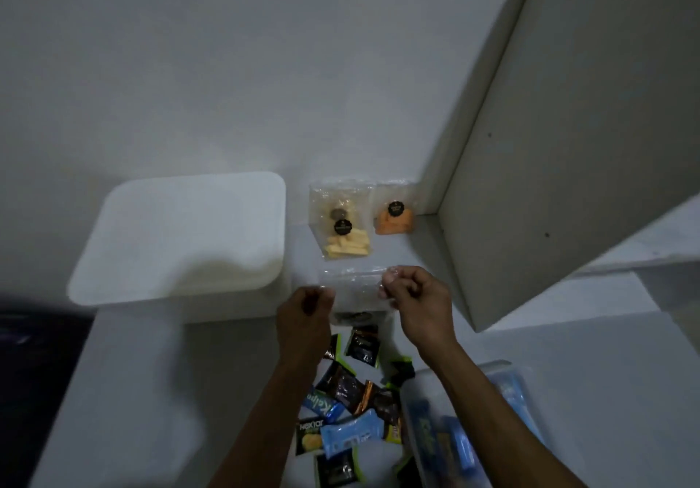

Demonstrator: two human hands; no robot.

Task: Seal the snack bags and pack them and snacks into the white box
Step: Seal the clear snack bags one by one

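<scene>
A: Bag (356,290), clear plastic, is held up over the table (159,374) just in front of the box (182,230). Which hand has which end?

B: The left hand (305,321) pinches the bag's top edge on the side nearer the box, fingers curled onto it. The right hand (413,298) pinches the far end, thumb and fingertips closed on the plastic. The bag hangs between them, with a dark round label low on it.

A: And the box itself?

B: White, rounded corners, lid on, standing against the wall (227,71) at the table's back edge.

A: What lies beside it?

B: Just past its corner, away from the dark edge of the table, a yellow bag (342,228) leans at the wall, pale sticks inside. Next to that, farther from the box, an orange bag (394,215). Both wear a black round sticker. I cannot tell if their tops are closed.

A: Nearer the person?

B: Wrappers (352,404), dark, blue and green, lie in a loose heap on the table, in front of the box and below the hands. Beside the heap, on the side away from the box, a clear tub (473,430) holds blue packets.

A: The room?

B: Dim. Plain pale wall, grey-white tabletop, and a tall pale panel (549,146) rising well beyond the orange bag.
</scene>
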